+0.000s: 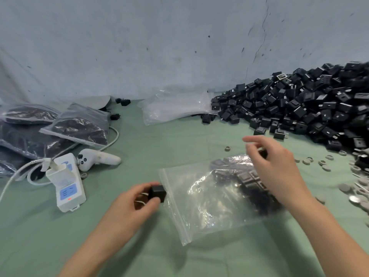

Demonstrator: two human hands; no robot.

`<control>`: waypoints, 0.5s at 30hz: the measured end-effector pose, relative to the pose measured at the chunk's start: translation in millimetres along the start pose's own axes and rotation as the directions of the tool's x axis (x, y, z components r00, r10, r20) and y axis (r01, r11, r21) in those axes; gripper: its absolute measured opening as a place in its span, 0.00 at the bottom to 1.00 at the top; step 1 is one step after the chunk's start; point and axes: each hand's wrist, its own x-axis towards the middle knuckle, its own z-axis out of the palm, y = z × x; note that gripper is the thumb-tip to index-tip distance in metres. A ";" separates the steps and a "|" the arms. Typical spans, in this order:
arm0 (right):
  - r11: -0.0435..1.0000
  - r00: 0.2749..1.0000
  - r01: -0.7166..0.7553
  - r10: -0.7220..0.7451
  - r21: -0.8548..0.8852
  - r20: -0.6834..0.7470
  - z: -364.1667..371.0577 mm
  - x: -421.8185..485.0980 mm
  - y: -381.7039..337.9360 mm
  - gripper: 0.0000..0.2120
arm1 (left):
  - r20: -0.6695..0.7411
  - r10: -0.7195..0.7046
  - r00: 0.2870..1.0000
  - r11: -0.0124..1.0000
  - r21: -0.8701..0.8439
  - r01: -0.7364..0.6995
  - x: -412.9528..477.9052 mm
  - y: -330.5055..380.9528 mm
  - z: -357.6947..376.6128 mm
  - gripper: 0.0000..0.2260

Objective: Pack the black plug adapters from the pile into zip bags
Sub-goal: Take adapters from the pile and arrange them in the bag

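I watched the left hand [139,198] reach in from the near edge, its forearm angled up toward the bag [199,208]. Its thumb and fingers were curled round one black adapter [157,193], clamped on it right at the bag's left edge, against the zip strip. The bag lay flat on the cloth [139,148] with its mouth to the left, and packed adapters [249,180] were heaped in its far right end. The right hand [273,166] hung above that end, forearm coming in from the bag's near right. Its forefinger stretched left and its other fingers curled under. It was blurred, and though something dark showed behind the fingers, I could not tell whether they gripped anything. The pile [299,108] spread behind and to the right of the bag, with grey discs [323,162] scattered to the bag's right. Empty bags [175,106] lay behind it. Well to its left were filled bags [77,124], a power strip [67,184] and a controller [95,156].
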 end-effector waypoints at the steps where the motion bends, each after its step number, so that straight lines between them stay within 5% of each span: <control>1: 0.999 0.999 -0.044 0.043 -0.023 -0.028 -4.5 1.5 6.7 0.10 | 0.045 0.038 0.998 0.999 0.010 -0.038 -3.4 0.8 5.1 0.13; 6: 0.985 0.987 -0.153 0.150 -0.076 -0.052 -9.2 8.2 22.1 0.16 | 0.136 0.284 0.949 0.919 0.245 -0.310 5.1 6.7 34.1 0.20; 11: 0.977 0.995 -0.097 0.096 -0.192 -0.013 -2.4 6.6 26.4 0.17 | 0.214 0.351 0.912 0.854 0.326 -0.405 26.0 10.2 53.2 0.12; 15: 0.955 0.991 -0.121 0.133 -0.272 0.026 -2.5 10.5 31.7 0.17 | 0.291 0.380 0.878 0.826 0.320 -0.464 33.7 9.3 58.5 0.16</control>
